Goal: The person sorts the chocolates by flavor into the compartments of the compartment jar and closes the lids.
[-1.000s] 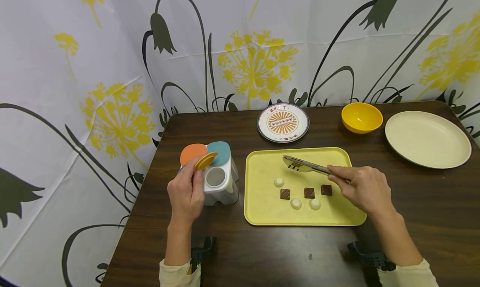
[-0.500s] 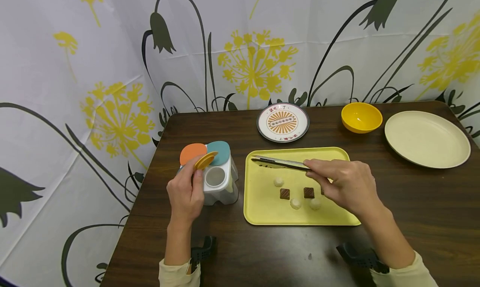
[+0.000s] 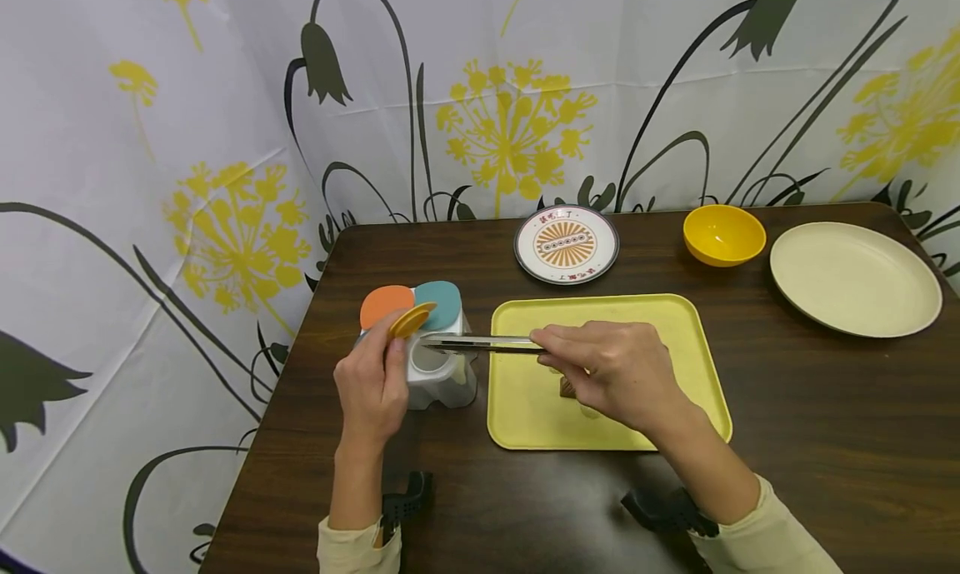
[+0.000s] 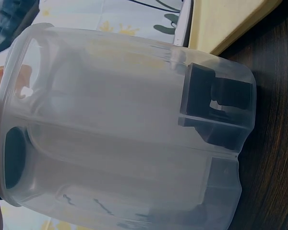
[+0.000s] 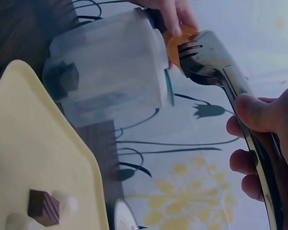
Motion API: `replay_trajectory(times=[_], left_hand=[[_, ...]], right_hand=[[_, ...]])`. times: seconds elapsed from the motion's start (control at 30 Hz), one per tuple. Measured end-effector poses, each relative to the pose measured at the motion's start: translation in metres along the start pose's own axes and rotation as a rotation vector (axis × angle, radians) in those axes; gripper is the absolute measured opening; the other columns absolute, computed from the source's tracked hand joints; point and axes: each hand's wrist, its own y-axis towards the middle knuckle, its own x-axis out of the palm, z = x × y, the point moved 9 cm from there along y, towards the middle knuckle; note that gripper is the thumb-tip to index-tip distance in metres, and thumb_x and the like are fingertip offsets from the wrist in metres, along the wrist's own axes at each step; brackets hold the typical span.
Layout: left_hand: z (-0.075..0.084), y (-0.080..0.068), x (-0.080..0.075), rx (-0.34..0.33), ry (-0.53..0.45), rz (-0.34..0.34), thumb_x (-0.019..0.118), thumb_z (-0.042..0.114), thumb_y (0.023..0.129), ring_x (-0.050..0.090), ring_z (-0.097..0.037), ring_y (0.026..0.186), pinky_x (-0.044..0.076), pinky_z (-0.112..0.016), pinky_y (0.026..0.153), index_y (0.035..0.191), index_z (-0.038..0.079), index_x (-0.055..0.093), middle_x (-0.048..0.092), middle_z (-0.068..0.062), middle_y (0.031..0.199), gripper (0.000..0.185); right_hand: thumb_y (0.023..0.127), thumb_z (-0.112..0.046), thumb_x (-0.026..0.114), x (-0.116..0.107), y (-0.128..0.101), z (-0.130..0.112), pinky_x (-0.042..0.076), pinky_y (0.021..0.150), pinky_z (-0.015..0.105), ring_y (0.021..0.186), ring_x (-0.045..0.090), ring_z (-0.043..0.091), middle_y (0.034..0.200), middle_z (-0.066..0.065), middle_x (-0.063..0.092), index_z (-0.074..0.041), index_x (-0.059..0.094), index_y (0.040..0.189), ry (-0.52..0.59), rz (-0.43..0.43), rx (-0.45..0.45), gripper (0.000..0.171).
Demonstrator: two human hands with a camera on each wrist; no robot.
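Note:
My left hand [image 3: 386, 345] grips the white multi-compartment container [image 3: 450, 374] and its thumb holds up a yellow-orange lid [image 3: 411, 320]. My right hand [image 3: 551, 349] holds metal tongs [image 3: 480, 342], whose tips reach over the open compartment [image 3: 431, 353]. I cannot tell whether the tongs carry anything. In the right wrist view the tongs [image 5: 221, 67] end beside the lid [image 5: 180, 40] and the container [image 5: 110, 72]. A dark square piece [image 4: 216, 100] shows through the container's wall. My right hand hides most of the sweets on the yellow tray [image 3: 675, 324]; one brown chocolate [image 5: 43, 207] and a white sweet [image 5: 67, 203] show.
A patterned plate [image 3: 566, 245], a yellow bowl [image 3: 723, 234] and a large cream plate [image 3: 855, 278] stand along the back of the dark wooden table [image 3: 825, 441]. A flowered curtain closes off the back and left. Orange [image 3: 385, 305] and teal [image 3: 442, 301] lids cover two compartments.
My right hand has carried the tongs leftward from above the tray to over the container's open compartment. My left hand has stayed put, holding the lid up.

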Motion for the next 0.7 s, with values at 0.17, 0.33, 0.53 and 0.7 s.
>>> replay_trajectory(times=[0.17,0.33,0.53,0.7], left_hand=[[0.000,0.000,0.000,0.006,0.004,-0.001,0.048,0.011,0.094,0.060,-0.014,0.075,0.053,-0.037,0.072,0.117,0.005,0.064,0.070,-0.007,0.104,0.030],[0.000,0.001,-0.001,0.013,0.010,0.004,0.047,0.010,0.093,0.057,-0.014,0.071,0.052,-0.037,0.069,0.117,0.006,0.065,0.070,-0.007,0.102,0.030],[0.001,0.001,-0.001,0.014,0.012,0.000,0.047,0.010,0.093,0.056,-0.013,0.071,0.052,-0.037,0.066,0.117,0.007,0.065,0.070,-0.006,0.100,0.030],[0.002,0.001,-0.001,0.023,0.010,0.005,0.047,0.009,0.092,0.060,-0.014,0.076,0.053,-0.039,0.069,0.117,0.007,0.065,0.070,-0.006,0.104,0.031]], right_hand=[[0.078,-0.021,0.079,0.013,0.003,-0.002,0.042,0.044,0.022,0.064,0.066,0.006,0.100,-0.007,0.073,-0.018,0.075,0.109,0.023,0.015,-0.004,0.031],[0.078,-0.023,0.079,0.022,0.005,-0.002,0.043,0.044,0.023,0.068,0.068,0.006,0.101,-0.008,0.073,-0.019,0.074,0.110,0.027,0.023,-0.005,0.032],[0.078,-0.024,0.079,0.028,0.008,-0.002,0.045,0.045,0.024,0.070,0.069,0.006,0.101,-0.008,0.073,-0.020,0.075,0.109,0.017,0.033,-0.005,0.031],[0.078,-0.025,0.079,0.032,0.009,-0.004,0.046,0.046,0.025,0.072,0.069,0.006,0.100,-0.008,0.073,-0.020,0.075,0.109,0.003,0.029,-0.016,0.032]])
